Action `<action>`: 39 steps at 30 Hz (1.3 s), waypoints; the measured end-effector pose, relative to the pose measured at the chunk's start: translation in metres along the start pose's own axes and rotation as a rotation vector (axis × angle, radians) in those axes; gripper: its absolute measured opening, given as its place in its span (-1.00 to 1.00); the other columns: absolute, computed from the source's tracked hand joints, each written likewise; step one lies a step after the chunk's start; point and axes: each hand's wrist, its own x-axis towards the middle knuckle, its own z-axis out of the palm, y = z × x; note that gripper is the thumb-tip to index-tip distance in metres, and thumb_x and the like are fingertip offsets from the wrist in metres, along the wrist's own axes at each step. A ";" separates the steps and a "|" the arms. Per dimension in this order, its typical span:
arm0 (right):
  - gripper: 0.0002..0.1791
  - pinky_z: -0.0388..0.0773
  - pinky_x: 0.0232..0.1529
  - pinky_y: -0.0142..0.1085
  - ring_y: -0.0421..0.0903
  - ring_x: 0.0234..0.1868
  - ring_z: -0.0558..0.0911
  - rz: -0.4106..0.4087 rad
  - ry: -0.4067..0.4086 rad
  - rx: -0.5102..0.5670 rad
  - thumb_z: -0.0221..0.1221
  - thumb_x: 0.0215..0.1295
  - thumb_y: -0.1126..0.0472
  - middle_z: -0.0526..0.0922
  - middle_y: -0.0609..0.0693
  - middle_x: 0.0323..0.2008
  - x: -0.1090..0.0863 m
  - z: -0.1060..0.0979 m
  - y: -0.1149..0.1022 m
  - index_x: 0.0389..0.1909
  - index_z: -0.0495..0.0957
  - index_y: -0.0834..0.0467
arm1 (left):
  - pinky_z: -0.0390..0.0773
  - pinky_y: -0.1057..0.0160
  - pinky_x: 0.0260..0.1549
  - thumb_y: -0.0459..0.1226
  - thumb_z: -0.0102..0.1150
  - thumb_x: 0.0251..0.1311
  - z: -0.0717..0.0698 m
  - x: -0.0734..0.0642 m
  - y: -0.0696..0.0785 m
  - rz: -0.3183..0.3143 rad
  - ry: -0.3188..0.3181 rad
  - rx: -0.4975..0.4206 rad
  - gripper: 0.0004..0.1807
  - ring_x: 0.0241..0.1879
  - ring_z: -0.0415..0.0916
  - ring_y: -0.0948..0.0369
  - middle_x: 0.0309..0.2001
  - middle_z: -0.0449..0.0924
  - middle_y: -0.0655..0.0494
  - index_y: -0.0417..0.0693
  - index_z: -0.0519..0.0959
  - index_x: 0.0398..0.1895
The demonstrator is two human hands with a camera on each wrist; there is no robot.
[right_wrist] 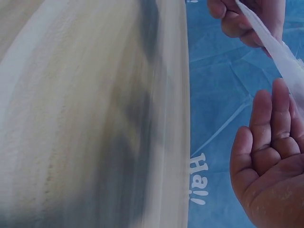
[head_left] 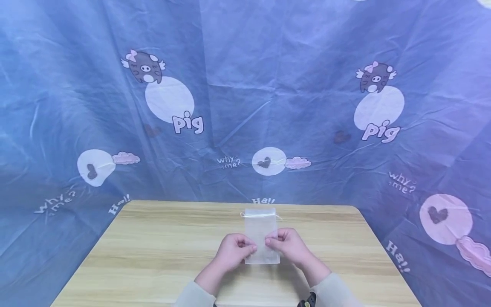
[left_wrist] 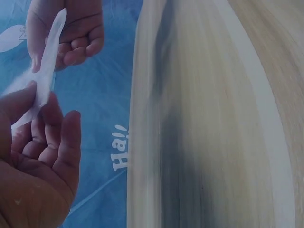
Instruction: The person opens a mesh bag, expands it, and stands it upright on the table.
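Pale sleeves (head_left: 196,295), both hands' (head_left: 233,252) (head_left: 291,247) fingers (head_left: 273,244) pinch-tight on sheer bag (head_left: 261,230), backdrop (head_left: 245,106) with “pig” (head_left: 188,123), “why me?” (head_left: 229,162), “Ha!!” (head_left: 263,201)

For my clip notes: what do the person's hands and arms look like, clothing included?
The left hand and right hand are bare, with no gloves or rings visible. Plain, pale greyish sleeves end short of the wrists. A dark band with a small yellowish detail shows beside the right cuff.

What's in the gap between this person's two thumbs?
Just the middle of a pale, see-through drawstring bag, best seen in the head view; the left hand and right hand pinch it from either side.
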 end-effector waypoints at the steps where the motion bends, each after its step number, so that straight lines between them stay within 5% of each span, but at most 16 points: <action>1: -0.76 0.69 -0.17 -0.36 -0.23 -0.32 0.73 0.001 -0.006 0.007 0.29 0.36 0.42 0.78 0.28 -0.29 -0.001 0.000 0.000 -0.11 0.62 0.57 | 0.53 0.40 -0.64 -0.40 0.44 0.22 0.001 0.000 0.000 0.001 0.012 0.000 -0.92 -0.61 0.48 0.33 -0.51 0.69 0.11 -0.28 0.74 -0.32; 7: -0.76 0.71 -0.22 -0.37 -0.21 -0.32 0.75 0.027 -0.011 0.017 0.26 0.38 0.43 0.78 0.27 -0.30 -0.005 -0.002 0.001 -0.10 0.61 0.58 | 0.58 0.39 -0.56 -0.38 0.42 0.26 0.001 -0.001 0.002 -0.019 0.052 -0.004 -0.80 -0.54 0.53 0.30 -0.45 0.68 0.10 -0.33 0.67 -0.13; 9: -0.77 0.71 -0.23 -0.37 -0.22 -0.33 0.74 0.037 -0.002 0.015 0.26 0.39 0.44 0.78 0.24 -0.31 -0.006 -0.004 0.001 -0.10 0.61 0.58 | 0.60 0.38 -0.48 -0.43 0.32 0.29 -0.001 -0.002 0.003 0.022 0.088 0.010 -0.74 -0.47 0.55 0.30 -0.35 0.67 0.11 -0.32 0.61 0.01; 11: -0.77 0.71 -0.25 -0.38 -0.23 -0.34 0.74 0.041 0.001 0.016 0.24 0.40 0.44 0.78 0.22 -0.32 -0.007 -0.007 0.002 -0.09 0.60 0.59 | 0.61 0.36 -0.41 -0.53 0.21 0.26 -0.004 -0.005 0.005 0.113 0.138 0.066 -0.63 -0.39 0.55 0.27 -0.22 0.65 0.08 -0.25 0.55 0.13; 14: -0.75 0.71 -0.28 -0.37 -0.23 -0.36 0.73 0.044 -0.002 0.046 0.23 0.40 0.45 0.77 0.22 -0.33 -0.007 -0.012 -0.001 -0.07 0.57 0.62 | 0.64 0.32 -0.33 -0.65 0.19 0.09 -0.007 -0.008 0.006 0.290 0.176 0.290 -0.42 -0.23 0.58 0.17 0.01 0.59 0.01 -0.16 0.57 0.22; 20: -0.69 0.72 -0.30 -0.36 -0.22 -0.38 0.74 0.065 -0.037 0.120 0.22 0.39 0.44 0.78 0.08 -0.36 -0.006 -0.016 -0.005 -0.02 0.52 0.66 | 0.62 0.10 0.04 -0.46 0.61 -0.15 -0.003 -0.007 0.005 0.599 0.142 0.753 -0.33 0.04 0.53 0.15 0.17 0.55 0.10 0.12 0.73 0.14; 24: -0.67 0.72 -0.27 -0.35 -0.22 -0.36 0.74 0.061 -0.083 0.149 0.21 0.41 0.42 0.78 -0.05 -0.38 -0.006 -0.015 -0.003 -0.02 0.51 0.68 | 0.56 0.07 -0.01 -0.26 0.67 -0.16 0.004 -0.002 0.004 0.790 0.225 0.840 -0.63 -0.03 0.54 0.18 0.00 0.67 0.23 0.18 0.82 -0.19; 27: -0.70 0.70 -0.30 -0.36 -0.24 -0.38 0.73 0.051 -0.091 0.175 0.18 0.47 0.36 0.77 -0.10 -0.39 -0.006 -0.014 -0.003 -0.05 0.56 0.61 | 0.55 0.09 -0.06 -0.19 0.59 -0.03 0.008 0.000 0.007 0.866 0.296 0.816 -0.84 -0.11 0.59 0.22 -0.17 0.73 0.31 0.18 0.80 -0.34; 30: -0.70 0.69 -0.30 -0.35 -0.22 -0.38 0.73 0.042 -0.078 0.257 0.05 0.60 0.25 0.77 -0.10 -0.38 -0.008 -0.014 -0.006 -0.11 0.68 0.40 | 0.56 0.09 -0.08 -0.21 0.53 0.04 0.012 0.002 0.011 0.851 0.344 0.729 -0.90 -0.20 0.63 0.26 -0.30 0.74 0.33 0.13 0.78 -0.36; 33: -0.65 0.70 -0.24 -0.33 -0.19 -0.34 0.75 0.024 -0.035 0.311 -0.06 0.68 0.18 0.79 -0.07 -0.34 -0.010 -0.011 -0.010 -0.14 0.69 0.23 | 0.60 0.12 -0.12 -0.27 0.55 0.05 0.014 0.001 0.017 0.752 0.382 0.588 -0.89 -0.29 0.65 0.29 -0.36 0.76 0.27 0.05 0.77 -0.37; 39: -0.81 0.70 -0.29 -0.31 -0.17 -0.35 0.73 -0.142 0.184 0.122 0.15 0.52 0.38 0.76 0.19 -0.27 -0.013 0.006 -0.018 -0.10 0.58 0.49 | 0.65 0.32 -0.47 -0.43 0.52 0.09 0.018 -0.002 0.031 0.488 0.390 0.283 -0.86 -0.47 0.59 0.38 -0.40 0.75 0.21 -0.03 0.74 -0.40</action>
